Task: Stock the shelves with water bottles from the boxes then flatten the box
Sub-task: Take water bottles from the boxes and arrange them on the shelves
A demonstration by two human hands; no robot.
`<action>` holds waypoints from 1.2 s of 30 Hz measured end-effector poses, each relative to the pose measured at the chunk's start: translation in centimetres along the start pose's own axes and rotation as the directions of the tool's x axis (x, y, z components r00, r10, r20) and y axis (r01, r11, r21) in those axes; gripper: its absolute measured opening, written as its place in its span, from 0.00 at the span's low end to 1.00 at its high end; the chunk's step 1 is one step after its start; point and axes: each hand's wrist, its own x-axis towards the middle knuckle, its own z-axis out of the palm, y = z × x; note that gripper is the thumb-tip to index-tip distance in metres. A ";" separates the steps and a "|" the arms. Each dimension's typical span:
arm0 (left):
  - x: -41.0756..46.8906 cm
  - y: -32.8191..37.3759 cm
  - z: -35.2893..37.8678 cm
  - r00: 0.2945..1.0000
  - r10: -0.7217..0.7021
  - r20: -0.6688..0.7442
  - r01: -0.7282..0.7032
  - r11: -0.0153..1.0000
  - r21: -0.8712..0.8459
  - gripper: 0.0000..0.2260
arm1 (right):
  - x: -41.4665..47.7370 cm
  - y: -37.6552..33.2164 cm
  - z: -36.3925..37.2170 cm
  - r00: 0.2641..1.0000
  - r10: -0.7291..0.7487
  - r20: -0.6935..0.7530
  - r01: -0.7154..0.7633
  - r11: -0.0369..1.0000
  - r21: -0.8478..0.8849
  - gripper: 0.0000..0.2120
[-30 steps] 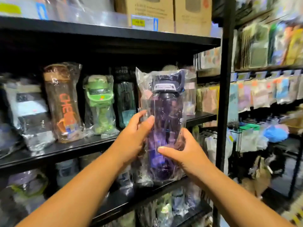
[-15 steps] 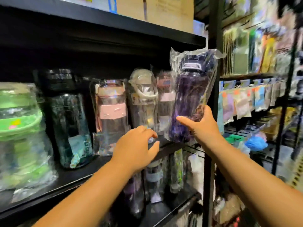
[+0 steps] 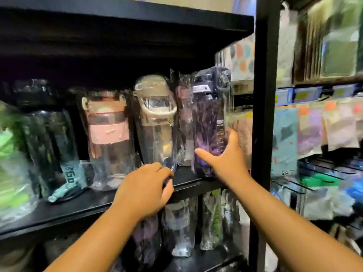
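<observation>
A purple water bottle (image 3: pixel 209 122) in clear plastic wrap stands upright at the right end of the black middle shelf (image 3: pixel 59 209). My right hand (image 3: pixel 225 161) grips its lower part, thumb on the front and fingers round the right side. My left hand (image 3: pixel 145 185) rests on the shelf's front edge below a beige-lidded bottle (image 3: pixel 155 118), fingers loosely curled and holding nothing. No box is in view.
Wrapped bottles fill the shelf to the left: a pink-banded one (image 3: pixel 108 134), a dark teal one (image 3: pixel 49 146), a green one (image 3: pixel 7 165). More bottles (image 3: pixel 180 222) stand on the shelf below. A black upright post (image 3: pixel 263 114) rises just right of the purple bottle, with hanging packets (image 3: pixel 314 124) beyond.
The purple bottle went from both hands in front of the shelf to standing at the shelf's right end. My left hand let go and dropped to the shelf edge.
</observation>
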 end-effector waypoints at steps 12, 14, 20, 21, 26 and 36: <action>-0.1 0.4 0.2 0.994 -0.109 0.004 0.109 0.994 0.021 0.22 | 2.4 1.6 0.6 0.990 -0.017 0.143 0.014 1.000 0.022 0.50; -0.1 0.5 0.1 0.994 -0.106 -0.010 0.106 0.994 0.021 0.21 | 3.0 1.7 0.9 0.987 -0.012 0.157 0.010 1.000 0.013 0.51; -0.3 0.6 0.2 0.993 -0.110 -0.036 0.111 0.994 0.013 0.19 | 4.4 1.8 1.9 0.980 0.055 0.193 -0.052 0.998 -0.024 0.52; -0.3 0.6 0.2 0.993 -0.111 -0.036 0.112 0.994 0.015 0.19 | 4.6 1.8 2.0 0.978 0.062 0.197 -0.057 0.998 -0.030 0.52; -0.3 0.5 0.2 0.993 -0.110 -0.035 0.111 0.994 0.015 0.19 | 5.3 1.8 2.6 0.972 0.083 0.222 -0.075 0.996 -0.043 0.52; -0.4 0.6 0.1 0.989 -0.144 -0.018 0.144 0.990 -0.012 0.21 | 4.9 1.6 2.7 0.959 0.158 0.236 -0.112 0.974 -0.196 0.58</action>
